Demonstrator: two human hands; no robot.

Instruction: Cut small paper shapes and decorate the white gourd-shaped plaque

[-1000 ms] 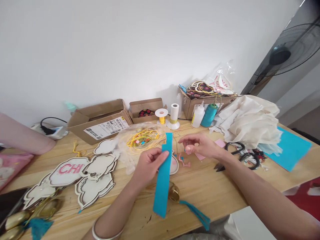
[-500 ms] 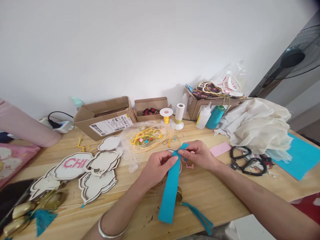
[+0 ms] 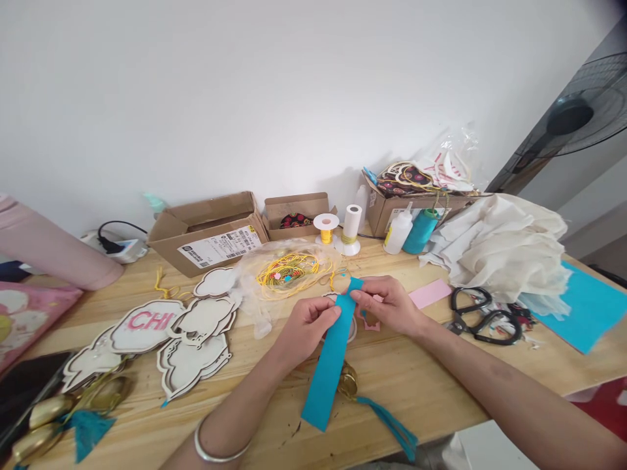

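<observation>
A long turquoise strip (image 3: 324,372) of felt or paper slants down between my hands. My left hand (image 3: 308,326) pinches its left edge near the upper part, thumb on top. My right hand (image 3: 389,303) pinches the same strip close to its top end. Just under the strip's right side lies a gold bell (image 3: 348,380), partly covered, with a turquoise tassel (image 3: 392,427) reaching to the table's front edge. Behind my right fingers a small pink cut-out (image 3: 371,324) shows in part.
White cloud-shaped plaques (image 3: 196,365) and gold bells (image 3: 51,410) lie at left. Yellow cords (image 3: 294,267) sit on plastic behind my hands. Black-handled scissors (image 3: 497,326), a pink strip (image 3: 430,293) and a turquoise sheet (image 3: 582,313) are at right. Cardboard boxes (image 3: 206,225) line the wall.
The strip's lower end has swung to the left, uncovering more of the gold bell. My left hand has shifted slightly left. Both hands keep their pinch.
</observation>
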